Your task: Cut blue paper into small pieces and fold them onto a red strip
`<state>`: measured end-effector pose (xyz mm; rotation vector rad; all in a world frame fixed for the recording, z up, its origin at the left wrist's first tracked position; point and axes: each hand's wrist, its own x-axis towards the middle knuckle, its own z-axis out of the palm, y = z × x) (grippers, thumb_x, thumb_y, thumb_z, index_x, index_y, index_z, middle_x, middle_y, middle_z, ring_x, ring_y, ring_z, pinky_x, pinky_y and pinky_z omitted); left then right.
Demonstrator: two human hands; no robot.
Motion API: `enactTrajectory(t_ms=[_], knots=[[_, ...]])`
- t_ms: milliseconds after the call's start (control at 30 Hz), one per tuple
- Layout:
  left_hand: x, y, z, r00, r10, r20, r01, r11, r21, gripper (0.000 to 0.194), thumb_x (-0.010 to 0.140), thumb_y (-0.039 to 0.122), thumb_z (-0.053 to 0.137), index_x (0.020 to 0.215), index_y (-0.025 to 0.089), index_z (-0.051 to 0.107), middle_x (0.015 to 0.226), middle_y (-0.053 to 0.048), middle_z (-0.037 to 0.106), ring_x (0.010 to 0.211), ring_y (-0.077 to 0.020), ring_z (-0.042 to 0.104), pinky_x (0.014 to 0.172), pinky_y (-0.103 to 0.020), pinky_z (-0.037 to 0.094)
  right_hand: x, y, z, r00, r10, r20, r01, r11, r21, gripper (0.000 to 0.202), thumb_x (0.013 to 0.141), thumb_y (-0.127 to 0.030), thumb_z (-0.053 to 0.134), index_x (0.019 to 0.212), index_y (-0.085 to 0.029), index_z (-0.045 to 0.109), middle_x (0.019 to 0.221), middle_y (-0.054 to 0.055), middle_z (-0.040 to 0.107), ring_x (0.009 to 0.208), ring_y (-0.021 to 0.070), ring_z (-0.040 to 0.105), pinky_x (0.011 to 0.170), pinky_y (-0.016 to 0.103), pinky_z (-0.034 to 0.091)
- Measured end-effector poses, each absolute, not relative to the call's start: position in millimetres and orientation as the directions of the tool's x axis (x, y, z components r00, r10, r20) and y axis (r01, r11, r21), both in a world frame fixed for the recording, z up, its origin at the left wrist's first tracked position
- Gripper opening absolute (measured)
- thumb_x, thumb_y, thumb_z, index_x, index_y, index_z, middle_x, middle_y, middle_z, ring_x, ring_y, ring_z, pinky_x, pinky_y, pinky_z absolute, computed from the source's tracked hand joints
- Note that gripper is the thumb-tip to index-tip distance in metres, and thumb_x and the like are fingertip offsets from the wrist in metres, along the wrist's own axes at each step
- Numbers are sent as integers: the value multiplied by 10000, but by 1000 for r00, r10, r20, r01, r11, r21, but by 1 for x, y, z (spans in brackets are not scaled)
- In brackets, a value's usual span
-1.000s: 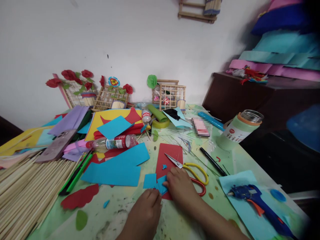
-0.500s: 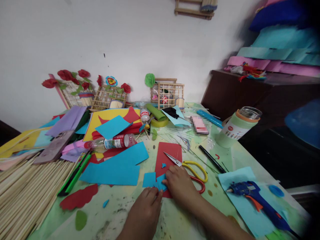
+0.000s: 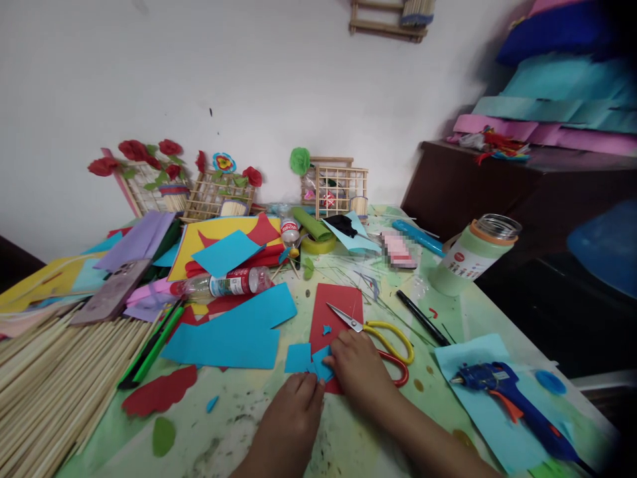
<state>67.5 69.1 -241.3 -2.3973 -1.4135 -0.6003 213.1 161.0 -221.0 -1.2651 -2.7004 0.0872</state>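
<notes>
By the red card, left hand, right hand, each grip pinched nearly closed on blue paper

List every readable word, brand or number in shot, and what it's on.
None readable.
Lying bottle: lettering too small.
Rear bottle: white-on-red lettering blurred.
Green flask: print too small.
Glue gun: pale sticker, too small.
Pink item: pixelated.
Blue paper by right hand: no visible lettering.

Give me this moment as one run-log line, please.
left hand: at small blue paper; right hand: same paper; scissors: blades over red paper
</notes>
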Motion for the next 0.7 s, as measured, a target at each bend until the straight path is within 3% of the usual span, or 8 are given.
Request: enactTrajectory(t_ms=[167,300,400,533,700], knots=[[70,71,-236,422,800,427,882,-471,10,217,885,96,370,914,130,582,841,-82,625,754,-195,573,682,-311,517,212,160,-226,-554,820,143,809,571,-140,208,860,-362,556,839,-160,598,885,93,599,888,270,536,799,410,372],[71,72,-237,386,831,400,901,-433,29,199,887,107,390,867,153,582,817,-54,622,727,-183,568,656,-299,498,214,165,-229,-513,844,157,824,536,-185,106,893,-223,496,835,-175,571,867,81,583,847,247,531,771,380,386],[71,71,-238,391,819,420,898,-439,20,235,892,97,363,871,148,592,826,-64,631,735,-189,568,668,-309,493,218,166,-226,-506,846,169,812,533,-236,145,905,-150,431,862,-191,564,876,66,581,836,217,529,766,339,394],[70,72,-232,355,856,376,903,-418,98,237,881,106,378,843,156,607,801,-66,623,715,-195,562,630,-310,473,225,161,-215,-540,823,177,757,567,-326,117,881,-258,508,962,-216,581,950,54,584,882,207,530,782,311,401],[67,74,-218,273,911,309,905,-352,240,244,881,161,402,783,179,625,758,-53,604,713,-185,562,614,-286,455,230,159,-211,-565,814,133,683,552,-478,420,724,-295,689,1119,-205,578,1022,70,590,963,240,511,867,358,368]])
